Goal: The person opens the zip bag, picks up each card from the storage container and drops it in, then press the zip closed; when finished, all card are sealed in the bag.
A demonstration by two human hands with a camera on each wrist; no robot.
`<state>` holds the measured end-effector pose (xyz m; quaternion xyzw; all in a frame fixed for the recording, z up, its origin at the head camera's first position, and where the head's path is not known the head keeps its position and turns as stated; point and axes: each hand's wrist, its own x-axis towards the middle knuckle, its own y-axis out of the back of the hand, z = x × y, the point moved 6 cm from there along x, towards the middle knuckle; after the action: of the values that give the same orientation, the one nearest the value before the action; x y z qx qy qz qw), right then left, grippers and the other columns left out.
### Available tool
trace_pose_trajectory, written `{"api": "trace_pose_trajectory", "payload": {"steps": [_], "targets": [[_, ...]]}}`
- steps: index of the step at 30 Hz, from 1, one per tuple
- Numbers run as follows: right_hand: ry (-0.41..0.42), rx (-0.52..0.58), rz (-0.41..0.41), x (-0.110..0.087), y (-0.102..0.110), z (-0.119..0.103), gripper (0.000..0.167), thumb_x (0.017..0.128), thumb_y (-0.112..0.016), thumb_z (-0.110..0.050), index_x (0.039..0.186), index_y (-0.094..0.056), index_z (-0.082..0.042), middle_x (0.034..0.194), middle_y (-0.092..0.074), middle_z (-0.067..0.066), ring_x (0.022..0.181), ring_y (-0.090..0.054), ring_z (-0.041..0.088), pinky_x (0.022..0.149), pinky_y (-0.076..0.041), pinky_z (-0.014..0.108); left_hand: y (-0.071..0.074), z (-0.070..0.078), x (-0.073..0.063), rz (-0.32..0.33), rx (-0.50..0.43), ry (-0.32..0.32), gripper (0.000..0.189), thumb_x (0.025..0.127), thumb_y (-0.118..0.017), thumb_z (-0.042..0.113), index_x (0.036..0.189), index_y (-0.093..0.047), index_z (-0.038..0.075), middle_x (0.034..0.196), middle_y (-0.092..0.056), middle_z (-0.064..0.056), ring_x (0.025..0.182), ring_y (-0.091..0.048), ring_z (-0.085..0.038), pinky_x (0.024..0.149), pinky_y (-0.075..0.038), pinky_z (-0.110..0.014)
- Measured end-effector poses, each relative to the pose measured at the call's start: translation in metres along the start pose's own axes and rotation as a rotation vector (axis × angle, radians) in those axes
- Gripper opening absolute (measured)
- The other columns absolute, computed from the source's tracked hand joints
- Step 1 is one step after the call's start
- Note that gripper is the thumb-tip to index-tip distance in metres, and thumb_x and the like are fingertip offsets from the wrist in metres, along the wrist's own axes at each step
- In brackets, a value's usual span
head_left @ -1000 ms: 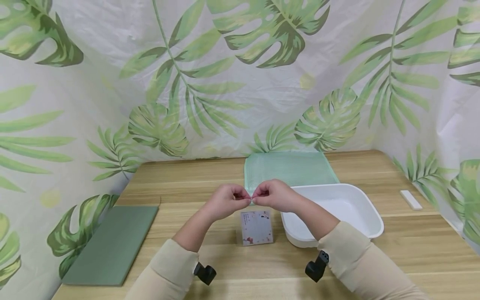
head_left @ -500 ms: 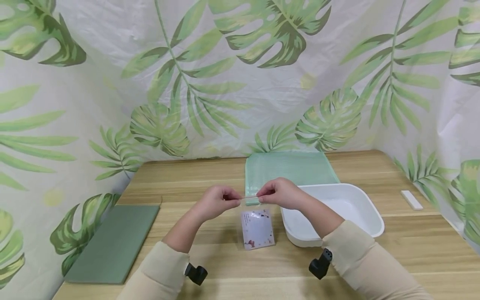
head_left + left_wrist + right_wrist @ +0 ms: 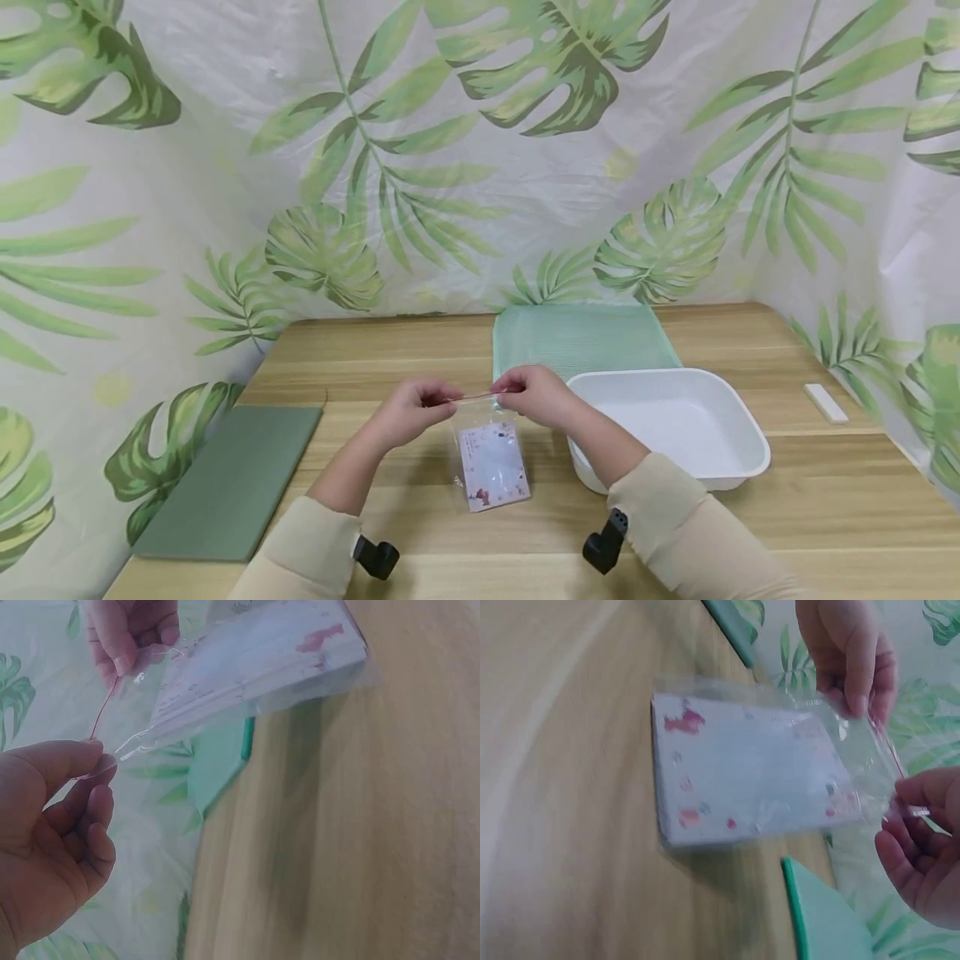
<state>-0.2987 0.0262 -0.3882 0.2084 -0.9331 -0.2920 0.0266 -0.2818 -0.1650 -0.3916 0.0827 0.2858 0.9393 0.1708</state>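
A clear plastic zip bag [image 3: 871,761] with a red line along its top hangs between my two hands. Inside lies a stack of white note paper [image 3: 493,468], printed with small red and pink figures round its border. My left hand [image 3: 412,411] pinches one top corner of the bag between thumb and forefinger. At the opposite top corner, my right hand [image 3: 538,397] pinches the edge the same way. The red top edge is stretched taut between them. In the left wrist view the bag's lower end tilts away over the wooden table [image 3: 337,825].
A white plastic basin [image 3: 682,421] stands just right of my right hand. Behind it lies a pale green mesh mat or pouch [image 3: 585,337]. The dark green board [image 3: 228,483] is at the left, and a small white block [image 3: 826,403] at the far right.
My hands have moved from nearly touching to well apart, pulling the bag's top edge out between them. Both hands and the bag have shifted left, and the note paper sits slightly lower.
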Motion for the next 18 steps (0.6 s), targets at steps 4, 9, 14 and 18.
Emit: {"api": "trace_pose_trajectory", "payload": {"steps": [4,9,14,18], "targets": [[-0.030,0.085,0.042,0.004,-0.019,0.001,0.016,0.089,-0.064,-0.010,0.104,-0.069,-0.007,0.080,-0.063,0.003,0.068,-0.055,0.012,0.060,-0.046,0.022,0.005,-0.020,-0.003,0.036,-0.019,0.061,0.023,0.091,-0.064,0.008,0.112,-0.070,-0.001,0.102,-0.071,-0.015,0.085,-0.059,-0.011,0.074,-0.052,-0.023],[-0.075,0.130,0.079,0.011,-0.040,0.014,0.014,0.089,-0.065,-0.011,0.103,-0.066,-0.008,0.082,-0.061,0.003,0.073,-0.056,0.014,0.061,-0.045,0.023,0.006,-0.046,-0.003,0.038,-0.034,0.124,0.022,0.090,-0.066,0.008,0.110,-0.070,0.000,0.097,-0.069,-0.011,0.084,-0.058,-0.013,0.072,-0.051,-0.024],[-0.129,0.141,0.153,0.019,-0.053,0.032,0.018,0.087,-0.067,-0.012,0.105,-0.065,-0.008,0.086,-0.060,0.004,0.076,-0.055,0.015,0.066,-0.044,0.024,-0.002,-0.070,0.001,0.057,-0.062,0.183,0.022,0.087,-0.069,0.008,0.108,-0.070,0.000,0.091,-0.067,-0.008,0.081,-0.057,-0.012,0.068,-0.049,-0.023],[-0.166,0.145,0.200,0.022,-0.059,0.045,0.021,0.086,-0.070,-0.013,0.106,-0.067,-0.009,0.088,-0.062,0.005,0.078,-0.056,0.016,0.068,-0.045,0.025,-0.007,-0.083,0.002,0.088,-0.073,0.207,0.021,0.086,-0.070,0.008,0.106,-0.070,0.001,0.088,-0.067,-0.008,0.077,-0.056,-0.012,0.064,-0.048,-0.022]]}}
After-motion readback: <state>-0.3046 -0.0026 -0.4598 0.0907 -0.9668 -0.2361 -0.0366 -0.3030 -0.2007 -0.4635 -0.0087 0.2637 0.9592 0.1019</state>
